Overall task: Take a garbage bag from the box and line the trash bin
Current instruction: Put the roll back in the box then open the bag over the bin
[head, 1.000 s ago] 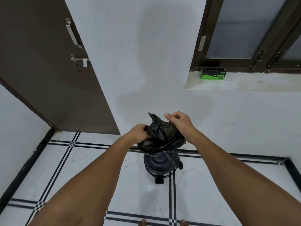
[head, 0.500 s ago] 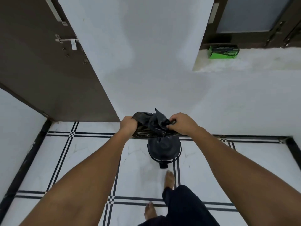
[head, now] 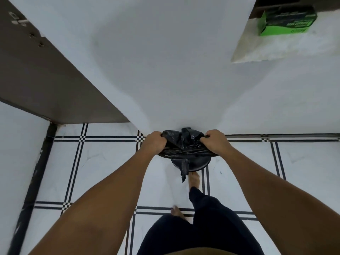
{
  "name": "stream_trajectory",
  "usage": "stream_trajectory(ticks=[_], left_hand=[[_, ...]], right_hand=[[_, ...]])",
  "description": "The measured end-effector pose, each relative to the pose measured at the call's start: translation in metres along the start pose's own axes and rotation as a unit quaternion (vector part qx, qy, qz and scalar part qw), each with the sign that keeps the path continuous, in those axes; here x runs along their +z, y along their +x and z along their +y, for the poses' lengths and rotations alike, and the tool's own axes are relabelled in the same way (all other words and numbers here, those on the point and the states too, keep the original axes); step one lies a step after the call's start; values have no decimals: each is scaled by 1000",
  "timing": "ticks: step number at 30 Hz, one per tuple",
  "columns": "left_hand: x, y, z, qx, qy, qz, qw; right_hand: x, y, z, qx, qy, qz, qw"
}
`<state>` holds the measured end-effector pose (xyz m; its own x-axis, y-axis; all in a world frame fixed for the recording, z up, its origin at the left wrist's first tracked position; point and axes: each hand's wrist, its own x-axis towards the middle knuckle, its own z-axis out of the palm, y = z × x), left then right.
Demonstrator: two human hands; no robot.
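Observation:
A black garbage bag (head: 184, 144) is stretched wide between my two hands, right over a small round black trash bin (head: 196, 165) that stands on the floor against the white wall. My left hand (head: 155, 142) grips the bag's left edge and my right hand (head: 214, 142) grips its right edge. A strip of the bag hangs down over the bin's front. The bag hides most of the bin; only its front rim shows. The green garbage bag box (head: 287, 21) lies on the white ledge at the upper right.
A brown door (head: 42, 76) stands open at the left. The floor (head: 92, 172) is white tile with black lines. My right foot (head: 194, 179) is just in front of the bin, and my dark trouser legs (head: 198, 227) fill the bottom centre.
I have stepped closer and leaned down. The bag has come down onto the bin and my hands have pulled it wider apart. The view has tilted downward.

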<state>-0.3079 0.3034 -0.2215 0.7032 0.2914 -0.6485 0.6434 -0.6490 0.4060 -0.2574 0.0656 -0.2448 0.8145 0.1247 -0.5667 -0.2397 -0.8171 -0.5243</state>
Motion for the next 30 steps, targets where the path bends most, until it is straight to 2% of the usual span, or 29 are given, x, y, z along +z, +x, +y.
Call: stream_trajectory(ticks=[7,12,18,21,25,27,30], left_hand=[[47,6,-19,16,39,-146,988],[98,17,-48,20,44,-166,985],[164,75,-84,5,-11,-96,995],[202,123,-109,-4,-49,-54,997],[244,179,-144,-32,-123,12,992],[271,204,-168,-35,-143,50,988],[300,216,-200,-4,-118,73,990]], right_hand=[[26,-6,6,33,36,19,999],[74,0,36,53,84,50,994],[131,61,96,76,143,95,982],[163,107,135,121,217,57,967],[198,152,181,164,353,-4,921],[219,171,210,162,357,-5,920],[244,185,247,149,251,37,956]])
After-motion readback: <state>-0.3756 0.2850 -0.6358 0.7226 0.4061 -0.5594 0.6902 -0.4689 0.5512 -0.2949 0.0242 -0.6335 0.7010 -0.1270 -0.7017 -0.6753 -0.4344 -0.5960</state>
